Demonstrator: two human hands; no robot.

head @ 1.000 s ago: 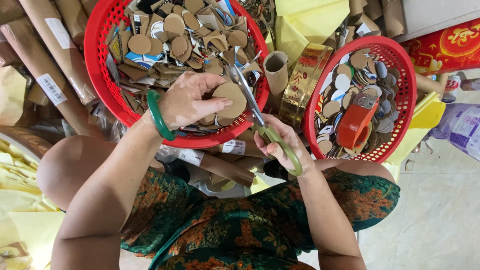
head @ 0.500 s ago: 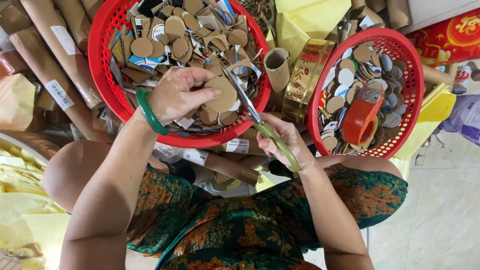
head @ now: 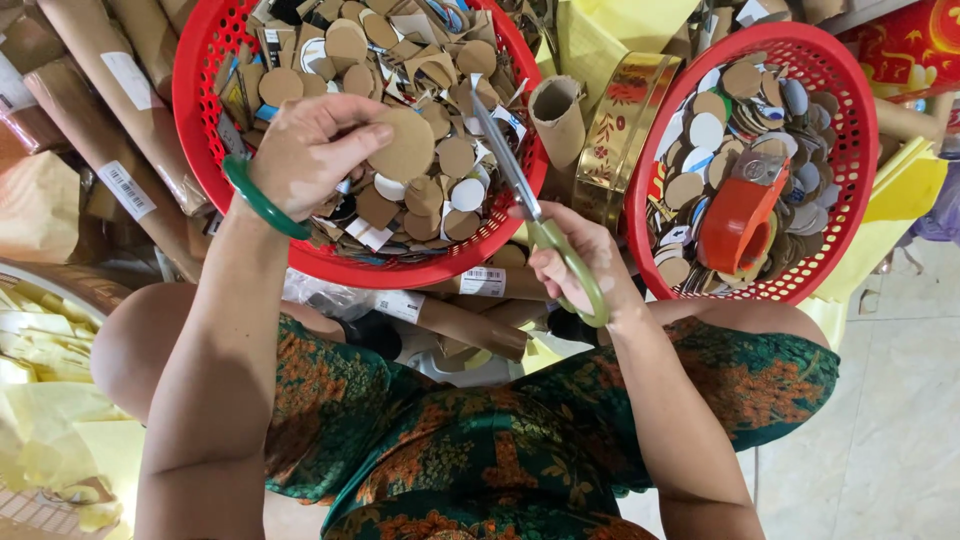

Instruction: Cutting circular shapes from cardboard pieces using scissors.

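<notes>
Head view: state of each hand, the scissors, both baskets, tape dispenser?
Left hand: holds a cardboard disc.
Right hand: grips scissors, blades closed.
Left basket: full of discs and scraps.
Right basket: holds cut discs.
Tape dispenser: lying in right basket.

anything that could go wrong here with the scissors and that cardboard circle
The scissors in the right hand point toward the left hand, which pinches the cardboard disc; a fingertip could be nicked. The left red basket is heaped, so pieces might spill over its rim.
</notes>
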